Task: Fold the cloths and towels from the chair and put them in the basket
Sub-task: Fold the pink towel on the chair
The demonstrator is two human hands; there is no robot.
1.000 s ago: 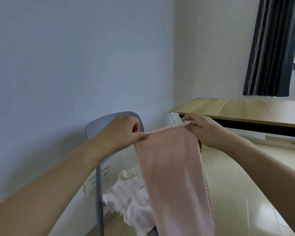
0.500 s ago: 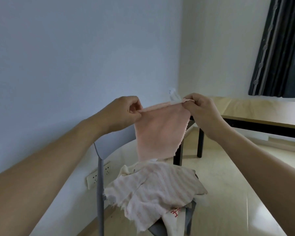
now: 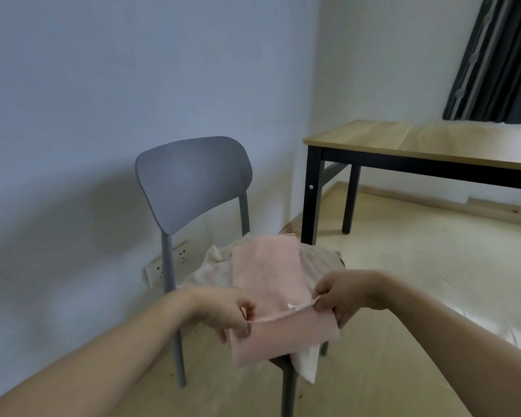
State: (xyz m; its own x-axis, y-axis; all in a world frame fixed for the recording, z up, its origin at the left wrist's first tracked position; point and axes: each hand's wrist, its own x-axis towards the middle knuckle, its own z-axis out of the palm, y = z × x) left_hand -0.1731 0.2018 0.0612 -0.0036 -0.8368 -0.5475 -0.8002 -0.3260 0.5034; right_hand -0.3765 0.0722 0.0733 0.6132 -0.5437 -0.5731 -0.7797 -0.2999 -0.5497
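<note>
A pink towel (image 3: pixel 268 275) lies spread over the seat of a grey chair (image 3: pixel 193 179), on top of a heap of cream cloths (image 3: pixel 319 260). My left hand (image 3: pixel 232 314) pinches the towel's near left corner. My right hand (image 3: pixel 343 293) pinches its near right corner. The near part of the towel hangs folded over the seat's front edge between my hands. One cream cloth (image 3: pixel 307 362) droops below the seat at the front right. No basket is in view.
A wooden table (image 3: pixel 427 145) with black legs stands to the right against the wall, under a dark curtain (image 3: pixel 494 55). A white power strip (image 3: pixel 166 263) sits at the wall behind the chair. Pale floor (image 3: pixel 403 266) stretches to the right.
Both hands have come down from chest height, laying the pink towel flat on the cloth heap on the chair seat. The view has tilted down.
</note>
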